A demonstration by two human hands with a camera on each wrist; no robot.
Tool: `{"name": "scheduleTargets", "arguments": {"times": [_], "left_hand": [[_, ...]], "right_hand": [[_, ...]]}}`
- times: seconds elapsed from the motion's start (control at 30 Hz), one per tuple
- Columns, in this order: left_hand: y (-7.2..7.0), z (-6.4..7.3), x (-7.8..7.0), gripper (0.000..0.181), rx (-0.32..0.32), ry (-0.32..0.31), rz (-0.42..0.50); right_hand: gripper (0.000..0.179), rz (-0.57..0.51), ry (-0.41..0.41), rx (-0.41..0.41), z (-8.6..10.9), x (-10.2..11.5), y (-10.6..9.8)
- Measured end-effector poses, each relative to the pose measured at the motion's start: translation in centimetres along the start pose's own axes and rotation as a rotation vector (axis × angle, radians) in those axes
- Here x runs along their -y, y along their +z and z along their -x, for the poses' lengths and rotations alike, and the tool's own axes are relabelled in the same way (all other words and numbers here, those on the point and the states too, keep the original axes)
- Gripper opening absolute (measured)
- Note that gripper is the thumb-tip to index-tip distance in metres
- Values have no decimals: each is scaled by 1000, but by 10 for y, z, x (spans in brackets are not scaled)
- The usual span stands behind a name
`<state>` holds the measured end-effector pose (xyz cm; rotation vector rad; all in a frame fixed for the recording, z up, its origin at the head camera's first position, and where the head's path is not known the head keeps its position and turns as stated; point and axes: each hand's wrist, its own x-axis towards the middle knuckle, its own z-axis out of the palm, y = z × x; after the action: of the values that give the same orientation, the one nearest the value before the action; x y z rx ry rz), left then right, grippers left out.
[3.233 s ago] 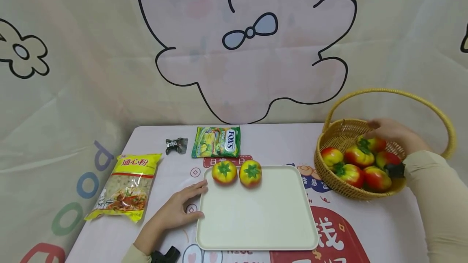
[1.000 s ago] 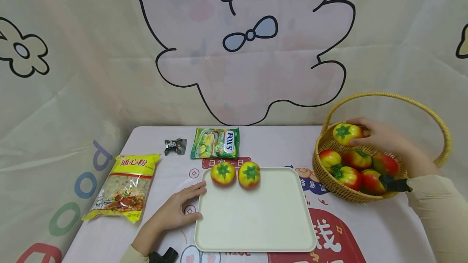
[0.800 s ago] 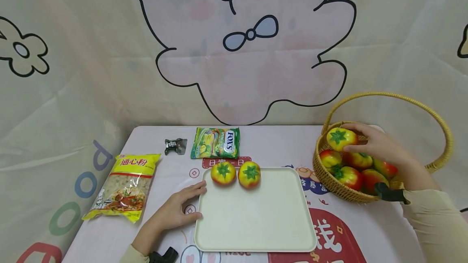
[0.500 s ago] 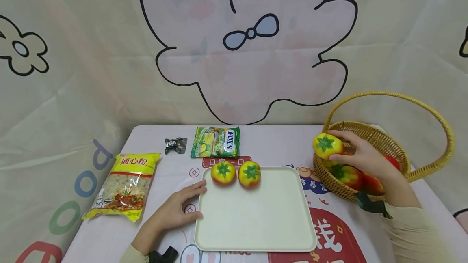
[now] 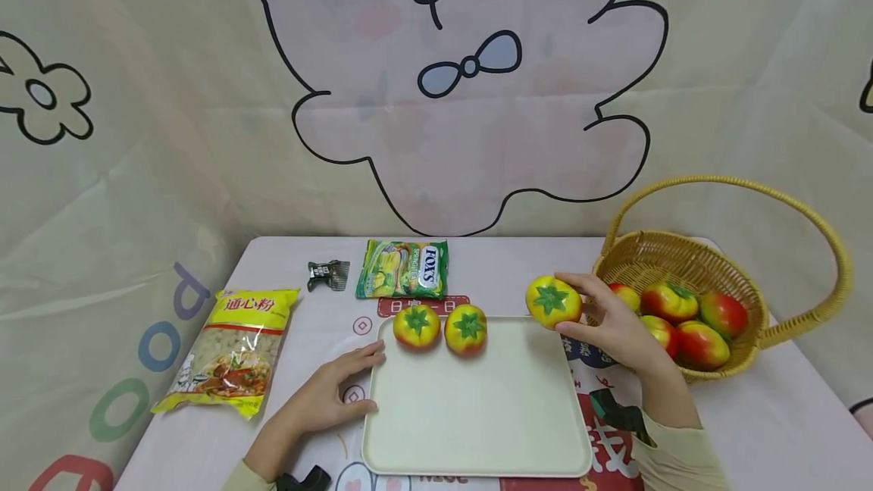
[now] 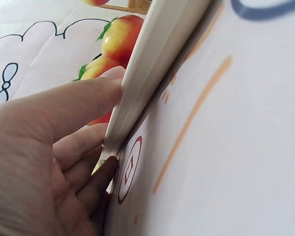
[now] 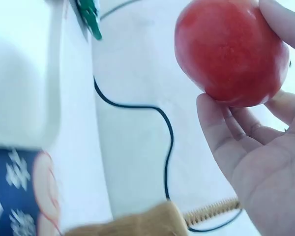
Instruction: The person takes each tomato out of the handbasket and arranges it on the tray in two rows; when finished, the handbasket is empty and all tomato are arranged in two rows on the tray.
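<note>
The right hand (image 5: 619, 330) pinches a red-yellow fruit (image 5: 554, 301), thumb and fingers about its width apart; the fruit sits at the fingertips, near the tray's (image 5: 477, 411) far right corner; green crown (image 5: 552, 299) toward the head camera, long axis hard to tell; the left hand (image 5: 327, 398) touches the tray's left edge.

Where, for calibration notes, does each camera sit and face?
Head: head-worn, facing forward and down at tray and basket; left hand, right hand show.
Left wrist: worn there, facing the tray edge; left hand shows.
Right wrist: worn there, facing the held fruit; right hand shows.
Head and right wrist share the held fruit.
</note>
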<state>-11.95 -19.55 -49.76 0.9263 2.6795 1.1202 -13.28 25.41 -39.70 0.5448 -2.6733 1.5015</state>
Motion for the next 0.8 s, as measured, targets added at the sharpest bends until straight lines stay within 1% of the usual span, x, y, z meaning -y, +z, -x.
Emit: {"name": "scheduleTargets", "arguments": {"times": [0.1, 0.17, 0.27, 0.4, 0.47, 0.67, 0.8], "left_hand": [[0, 0, 1, 65, 1, -4, 9], [1, 1, 1, 65, 2, -6, 16], [1, 0, 2, 65, 0, -5, 19], [1, 0, 1, 65, -11, 3, 19], [0, 0, 0, 65, -16, 3, 23], [-1, 0, -1, 65, -8, 1, 17], [0, 0, 0, 65, -7, 3, 15]], "right_hand": [[60, -36, -51, 23, -3, -2, 10], [60, -51, -56, 37, -5, -5, 15], [60, -47, -24, 43, -8, -11, 23], [62, -45, 66, 63, -12, -17, 31], [63, -44, 97, 77, -13, -19, 35], [64, 2, 113, 105, -17, -24, 46], [66, 11, 131, 133, -17, -26, 52]]}}
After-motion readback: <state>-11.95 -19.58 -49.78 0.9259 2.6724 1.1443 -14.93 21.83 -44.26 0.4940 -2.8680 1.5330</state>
